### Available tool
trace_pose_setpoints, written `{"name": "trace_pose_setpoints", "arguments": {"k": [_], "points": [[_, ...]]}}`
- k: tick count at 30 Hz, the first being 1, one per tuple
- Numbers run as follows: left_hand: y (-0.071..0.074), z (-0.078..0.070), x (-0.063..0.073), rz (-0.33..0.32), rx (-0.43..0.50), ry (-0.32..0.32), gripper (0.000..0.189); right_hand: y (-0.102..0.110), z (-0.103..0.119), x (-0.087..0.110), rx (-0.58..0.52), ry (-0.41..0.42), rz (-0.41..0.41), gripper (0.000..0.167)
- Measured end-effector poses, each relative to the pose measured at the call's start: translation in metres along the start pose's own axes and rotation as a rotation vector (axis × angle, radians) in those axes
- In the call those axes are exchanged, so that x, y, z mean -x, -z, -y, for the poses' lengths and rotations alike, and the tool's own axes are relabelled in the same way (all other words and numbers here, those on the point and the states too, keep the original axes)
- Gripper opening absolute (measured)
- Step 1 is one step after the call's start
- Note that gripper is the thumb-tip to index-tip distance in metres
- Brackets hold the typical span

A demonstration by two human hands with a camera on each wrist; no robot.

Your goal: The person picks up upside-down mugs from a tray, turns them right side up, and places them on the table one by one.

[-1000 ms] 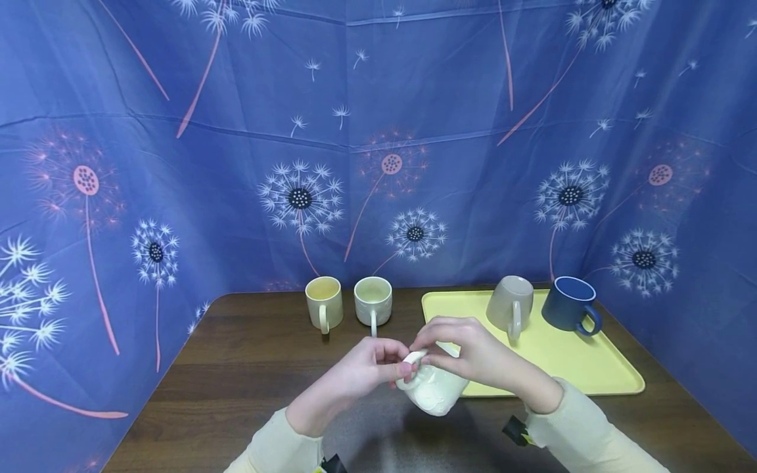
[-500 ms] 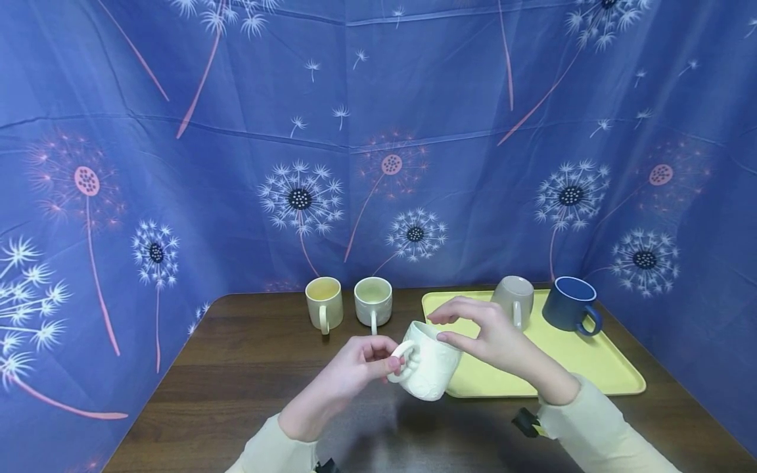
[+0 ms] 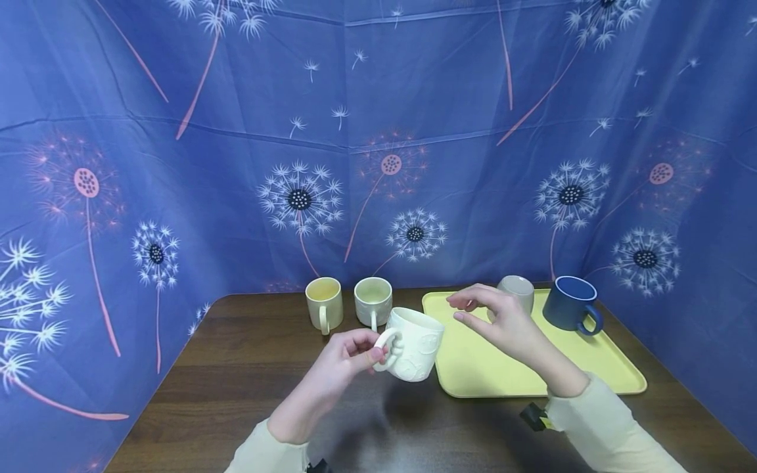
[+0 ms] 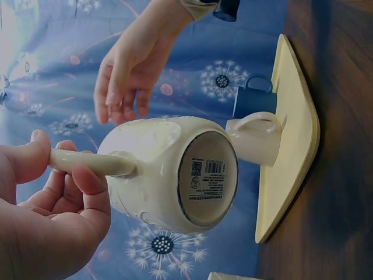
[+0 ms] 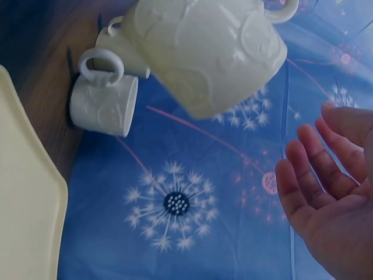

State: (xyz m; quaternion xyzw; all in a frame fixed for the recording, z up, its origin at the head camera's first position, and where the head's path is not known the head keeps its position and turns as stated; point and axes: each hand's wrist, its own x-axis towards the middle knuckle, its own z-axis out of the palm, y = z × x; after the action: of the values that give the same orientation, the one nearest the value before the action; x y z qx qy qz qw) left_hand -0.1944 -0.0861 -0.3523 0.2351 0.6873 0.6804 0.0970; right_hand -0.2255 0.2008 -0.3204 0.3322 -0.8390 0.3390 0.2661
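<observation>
A white mug with a raised pattern is held tilted above the table. My left hand pinches its handle between thumb and fingers. In the left wrist view the underside of the mug shows a printed label. To the right of the mug, apart from it, my right hand hovers over the tray's near-left area with fingers loosely bent and nothing in them. The right wrist view shows that hand with its palm free and the mug a short way off.
A yellow tray lies at the right, bearing a grey mug, partly hidden by my right hand, and a dark blue mug. At the back stand a cream mug with yellow inside and a pale patterned mug. Patterned blue cloth hangs behind.
My right hand has let go of the white mug and moved right and away. The left hand, holding the handle, has carried the mug slightly left and up, turning it more upright.
</observation>
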Motion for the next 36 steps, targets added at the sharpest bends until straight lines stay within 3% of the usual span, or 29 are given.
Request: {"name": "trace_pose_setpoints", "arguments": {"k": [11,19,36], "points": [[0.014,0.001,0.005,-0.051,-0.011,-0.029,0.023,0.01,-0.018,0.004,-0.133,-0.169,-0.066,0.023],[0.022,0.001,0.008,-0.101,-0.027,-0.035,0.023,0.02,-0.031,0.009,-0.105,-0.334,-0.101,0.022],[0.047,0.002,0.015,-0.372,-0.041,0.009,0.019,0.024,-0.056,0.022,-0.151,-0.411,-0.201,0.026]]}}
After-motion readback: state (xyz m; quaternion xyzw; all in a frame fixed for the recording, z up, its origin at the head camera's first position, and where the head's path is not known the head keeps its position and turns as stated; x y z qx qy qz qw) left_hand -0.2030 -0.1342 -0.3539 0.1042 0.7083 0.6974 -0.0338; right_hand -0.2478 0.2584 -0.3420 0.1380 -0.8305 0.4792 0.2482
